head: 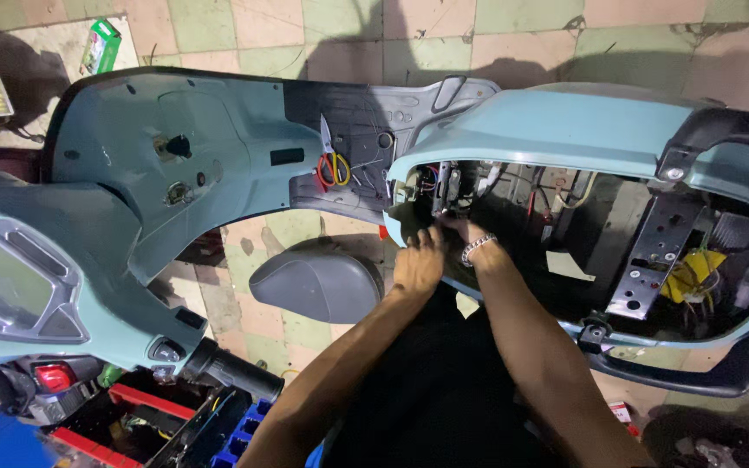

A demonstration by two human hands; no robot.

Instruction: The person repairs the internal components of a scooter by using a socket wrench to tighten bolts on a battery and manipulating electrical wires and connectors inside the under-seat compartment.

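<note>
A light blue scooter (565,121) lies in front of me with its seat off and the body cavity (617,234) open, showing wires and a black bracket. My left hand (418,264) rests on the front rim of the cavity, fingers curled at the edge. My right hand (470,236), with a silver bracelet at the wrist, reaches into the front of the cavity at a bundle of wires and a small black part (442,192). What the fingers of either hand grip is hidden.
Scissors with red and yellow handles (331,165) lie on the dark footboard. A grey seat (318,282) sits on the tiled floor below. The handlebar and dashboard (19,295) are at left. A tool tray (166,420) stands at bottom left. A green box (102,43) lies far left.
</note>
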